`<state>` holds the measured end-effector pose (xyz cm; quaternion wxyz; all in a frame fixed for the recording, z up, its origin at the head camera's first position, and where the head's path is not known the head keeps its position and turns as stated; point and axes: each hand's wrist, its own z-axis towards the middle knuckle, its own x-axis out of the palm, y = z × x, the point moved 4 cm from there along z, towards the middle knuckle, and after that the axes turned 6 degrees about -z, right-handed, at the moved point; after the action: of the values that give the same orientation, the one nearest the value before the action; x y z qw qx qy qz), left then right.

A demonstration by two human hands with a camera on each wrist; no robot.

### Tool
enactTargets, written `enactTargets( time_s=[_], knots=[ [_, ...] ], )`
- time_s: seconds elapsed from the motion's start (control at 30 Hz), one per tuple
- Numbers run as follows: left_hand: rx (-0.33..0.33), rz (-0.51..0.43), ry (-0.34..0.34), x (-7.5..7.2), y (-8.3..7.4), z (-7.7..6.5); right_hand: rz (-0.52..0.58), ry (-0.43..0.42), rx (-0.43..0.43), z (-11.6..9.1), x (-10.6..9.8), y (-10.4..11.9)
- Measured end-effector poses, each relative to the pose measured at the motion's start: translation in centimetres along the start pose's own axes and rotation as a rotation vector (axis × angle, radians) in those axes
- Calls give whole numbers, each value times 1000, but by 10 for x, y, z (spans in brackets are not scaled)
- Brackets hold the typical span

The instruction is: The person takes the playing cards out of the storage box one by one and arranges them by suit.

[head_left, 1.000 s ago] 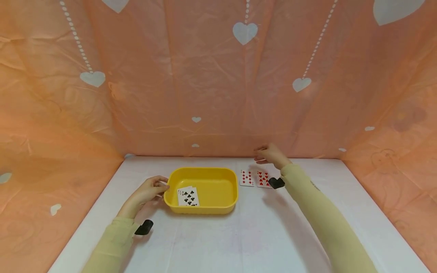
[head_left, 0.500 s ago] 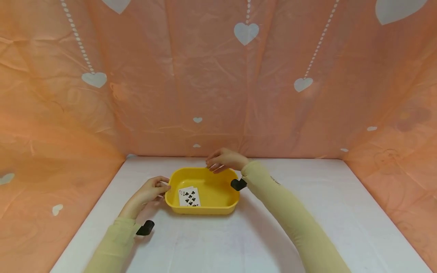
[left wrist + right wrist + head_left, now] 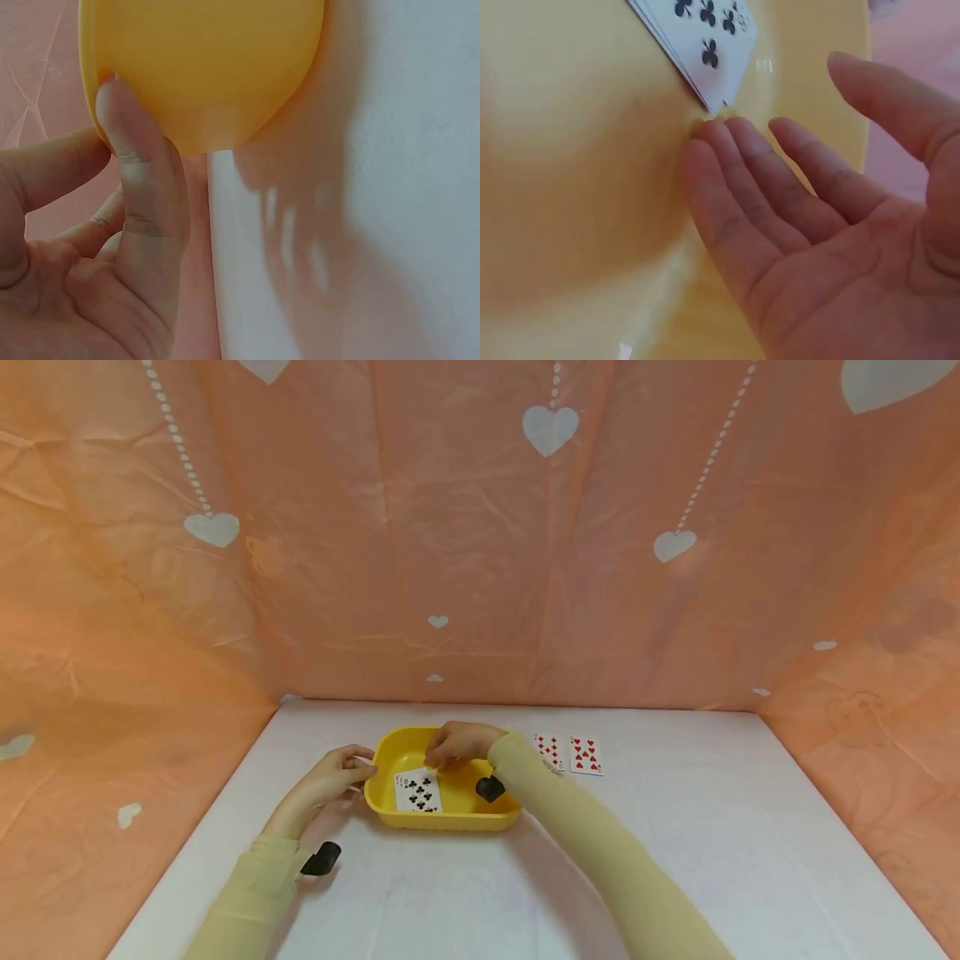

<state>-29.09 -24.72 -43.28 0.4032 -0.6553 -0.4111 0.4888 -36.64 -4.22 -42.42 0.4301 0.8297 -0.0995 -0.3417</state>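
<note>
A yellow plastic tub (image 3: 480, 820) stands on the table, a small stack of playing cards (image 3: 418, 791) inside at its left, a clubs card on top. At the tub's left end my left hand (image 3: 328, 779) holds the rim; in the left wrist view the thumb (image 3: 139, 150) lies against the yellow wall and the index finger meets the rim. My right hand (image 3: 461, 743) reaches down into the tub. In the right wrist view its fingers (image 3: 739, 195) are extended, tips right at the stack's corner, thumb spread away, and the palm holds nothing.
Two red playing cards lie face up right of the tub: a diamonds card (image 3: 550, 750), partly behind the right sleeve, and a hearts card (image 3: 586, 756). Orange cloth with white hearts (image 3: 480, 568) walls in the white table (image 3: 712, 827) at back and sides.
From above the red cards, my right hand has moved left over the tub's back rim, then down inside beside the clubs stack. My left hand has stayed at the rim.
</note>
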Motion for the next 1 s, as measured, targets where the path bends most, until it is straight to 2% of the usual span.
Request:
enactTargets(
  time_s=[0.23,0.47,0.67,1.0],
  knots=[
    [4,-18,1,-1,1,1,-73,24,-2,4,11,-1],
    [59,-25,43,-2,-2,-2,-143,48,-22,7,14,-5],
    [23,-19,10,-1,1,0,-209,12,-33,7,14,-5],
    [-14,-1,-19,0,2,1,-208,-71,-3,4,12,-3]
  ],
)
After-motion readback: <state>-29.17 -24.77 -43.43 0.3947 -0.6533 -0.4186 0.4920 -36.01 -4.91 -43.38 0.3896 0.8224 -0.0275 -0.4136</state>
